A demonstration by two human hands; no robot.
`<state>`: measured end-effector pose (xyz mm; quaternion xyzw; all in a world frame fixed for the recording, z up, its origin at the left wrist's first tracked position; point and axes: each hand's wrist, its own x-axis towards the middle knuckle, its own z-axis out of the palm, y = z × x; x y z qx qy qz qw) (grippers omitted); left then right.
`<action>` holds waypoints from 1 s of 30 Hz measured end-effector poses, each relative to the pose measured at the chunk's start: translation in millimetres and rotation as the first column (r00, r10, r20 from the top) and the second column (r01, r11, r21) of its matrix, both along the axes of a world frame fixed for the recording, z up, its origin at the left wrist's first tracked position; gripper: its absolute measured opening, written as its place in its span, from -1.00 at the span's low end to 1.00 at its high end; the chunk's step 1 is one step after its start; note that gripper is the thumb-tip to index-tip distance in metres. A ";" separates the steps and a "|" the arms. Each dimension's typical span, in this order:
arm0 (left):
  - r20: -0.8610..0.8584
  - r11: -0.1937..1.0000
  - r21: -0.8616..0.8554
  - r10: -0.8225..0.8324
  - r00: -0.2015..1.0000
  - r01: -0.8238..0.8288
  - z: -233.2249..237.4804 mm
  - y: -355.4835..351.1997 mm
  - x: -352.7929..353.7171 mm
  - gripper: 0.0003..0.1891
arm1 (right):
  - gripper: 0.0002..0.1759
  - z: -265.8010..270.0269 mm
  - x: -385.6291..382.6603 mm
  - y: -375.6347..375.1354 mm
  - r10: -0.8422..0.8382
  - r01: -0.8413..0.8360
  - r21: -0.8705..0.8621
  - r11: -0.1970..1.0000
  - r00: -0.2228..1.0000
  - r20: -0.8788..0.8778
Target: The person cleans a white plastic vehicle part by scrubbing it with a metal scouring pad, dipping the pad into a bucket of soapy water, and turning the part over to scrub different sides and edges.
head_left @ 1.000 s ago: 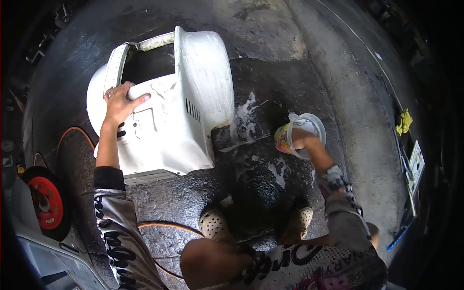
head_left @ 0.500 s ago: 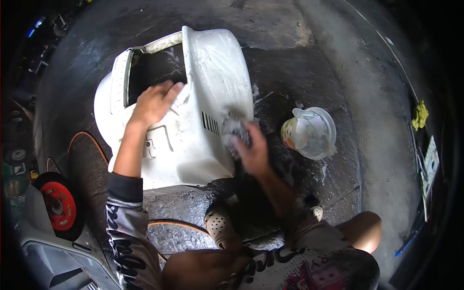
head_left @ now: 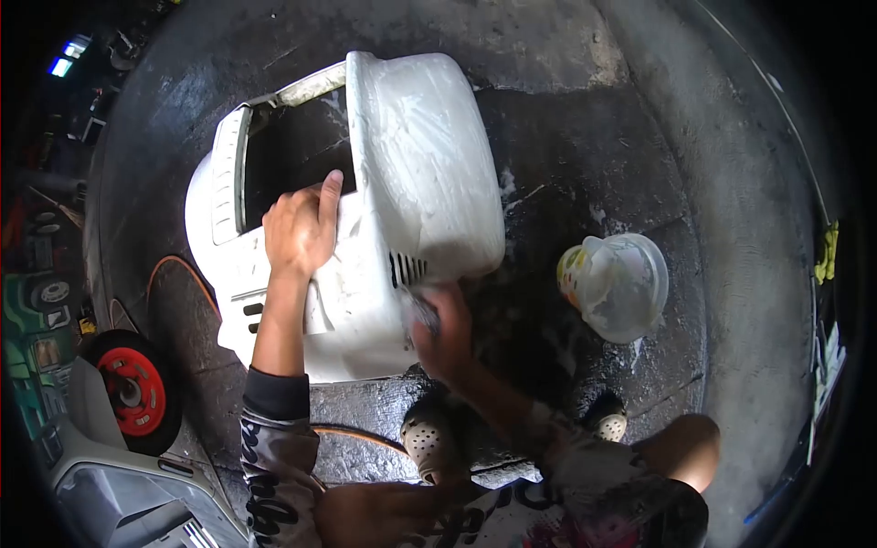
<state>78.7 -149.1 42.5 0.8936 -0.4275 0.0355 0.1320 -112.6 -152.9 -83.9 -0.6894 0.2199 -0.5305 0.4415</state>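
Note:
A large white plastic body shell [head_left: 429,155] with a wide rectangular opening lies on the wet floor, soapy streaks across its surface. At the near edge of that opening, my left hand [head_left: 303,230] grips the shell, fingers curled over the rim and thumb stretched along it. My right hand [head_left: 449,336], smeared by motion, is closed around a grey scrubbing pad [head_left: 424,315]. The pad is against the shell's right side, just below a row of slotted vents. To the right stands a translucent plastic tub [head_left: 630,290] with a coloured print on its side.
A black wheel with a red rim [head_left: 132,391] and a grey plastic machine part [head_left: 110,489] sit at the lower left. An orange hose [head_left: 361,435] runs along the floor behind the shell and near my shoes [head_left: 427,445]. A yellow cloth [head_left: 827,251] hangs at the far right.
My right hand has moved with the scrubbing pad down and left along the shell's side, below the vents. My left hand keeps its place at the opening, and the view has shifted slightly.

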 end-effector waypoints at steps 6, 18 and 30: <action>-0.006 0.997 0.079 -0.024 1.000 0.024 4.9 3.9 -4.5 -0.33 | -0.67 50.3 66.4 -78.0 -0.080 0.056 -0.213 0.976 0.991 -0.104; -0.250 0.949 -0.236 -0.266 0.931 0.208 -5.7 29.9 33.6 -0.35 | -0.83 98.1 73.3 -56.3 -0.174 -0.065 -0.557 0.828 0.914 -0.367; 0.006 0.951 -0.120 -0.286 0.958 0.285 -15.5 83.2 81.6 -0.44 | -0.74 87.5 40.8 3.1 -0.191 -0.185 -0.714 0.675 0.891 -0.412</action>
